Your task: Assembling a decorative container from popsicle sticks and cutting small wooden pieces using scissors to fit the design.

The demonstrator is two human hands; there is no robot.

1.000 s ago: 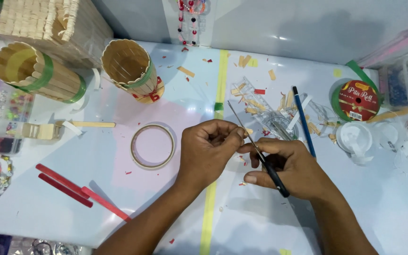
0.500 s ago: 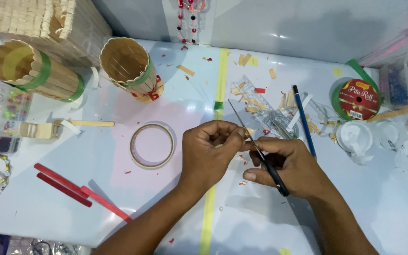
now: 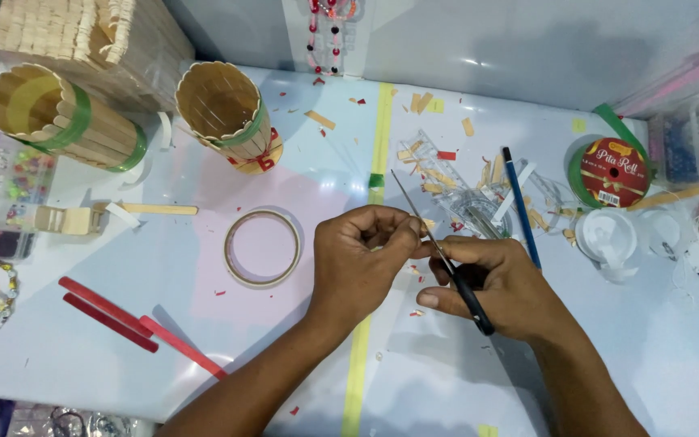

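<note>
Black-handled scissors (image 3: pixel 446 263) lie in the right hand (image 3: pixel 499 283), whose fingers curl closed round the handle while the thin metal blades slant up and away past the left hand's knuckles. The left hand (image 3: pixel 362 259) sits touching the right, its fingertips pinched shut at the blades; whatever small piece it holds is too hidden to make out. Both hands hover over a pale blue table (image 3: pixel 123 356), right on a yellow tape line (image 3: pixel 378 137) that runs from the near edge to the far wall. Just left of the scissors lies a tape ring (image 3: pixel 230 259), flat on the table. Nearer the person than the ring, three red sticks (image 3: pixel 123 316) lie slanted side by side. Beyond the ring, away from the person, stands a stick-built cup (image 3: pixel 228 113) with a green band, and left of it a second stick-built cup (image 3: pixel 58 121) lies tipped on its side. Just beyond the scissors, a blue pencil (image 3: pixel 521 202) rests among scattered wood scraps (image 3: pixel 438 174) and a clear plastic bit. Well to the right of the scissors sit a red ribbon roll (image 3: pixel 612 171) on a green spool and a white round lid (image 3: pixel 607 236).
</note>
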